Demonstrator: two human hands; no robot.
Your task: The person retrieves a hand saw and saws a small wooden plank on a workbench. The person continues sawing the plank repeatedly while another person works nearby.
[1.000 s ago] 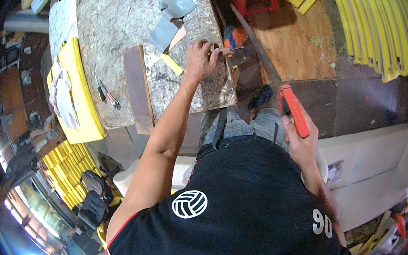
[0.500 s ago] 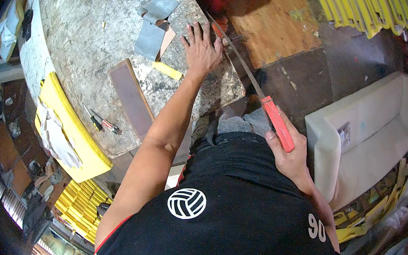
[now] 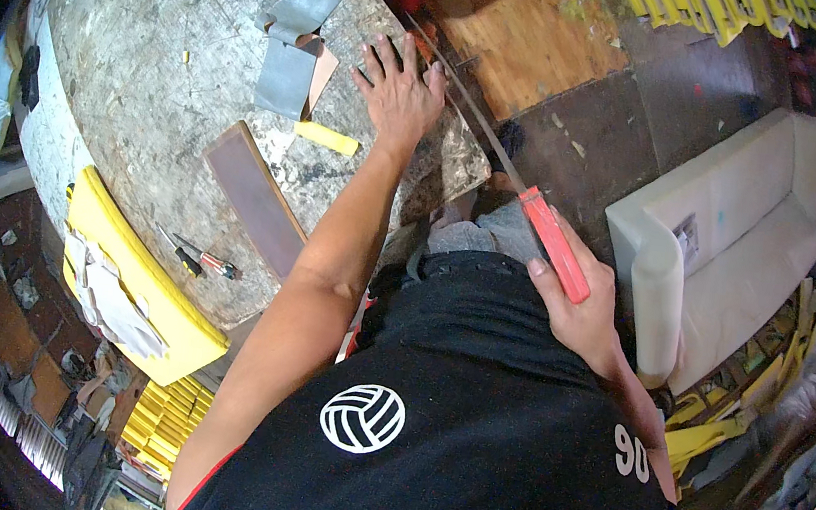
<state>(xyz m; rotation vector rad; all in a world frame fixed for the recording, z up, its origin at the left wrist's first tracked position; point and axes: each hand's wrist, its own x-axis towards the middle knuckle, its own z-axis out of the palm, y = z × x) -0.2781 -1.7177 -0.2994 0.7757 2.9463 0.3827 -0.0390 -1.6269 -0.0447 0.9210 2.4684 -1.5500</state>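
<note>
My left hand (image 3: 401, 98) lies flat near the edge of a worn grey tabletop (image 3: 144, 94), fingers spread. My right hand (image 3: 585, 295) is wrapped round the red handle of a long knife (image 3: 483, 123). Its narrow, dark blade points up and left, passing along the table's corner just right of my left hand; its tip ends beyond the fingers. Left of that hand lie folded grey sheet pieces (image 3: 285, 77) with a pinkish underside, and a small yellow strip (image 3: 327, 137). A brownish rectangular board (image 3: 256, 195) sits beside my left forearm.
Two screwdrivers (image 3: 196, 256) lie toward the table's near left, beside a yellow padded panel (image 3: 138, 285). At right stands a pale upholstered sofa (image 3: 730, 252). A wooden board (image 3: 523, 37) covers the floor beyond the table. Yellow strips (image 3: 728, 9) are piled at the far right.
The view has shifted slightly, so the table's things sit a little farther left and up. Both hands hold nearly the same pose; the knife stays along the table's corner.
</note>
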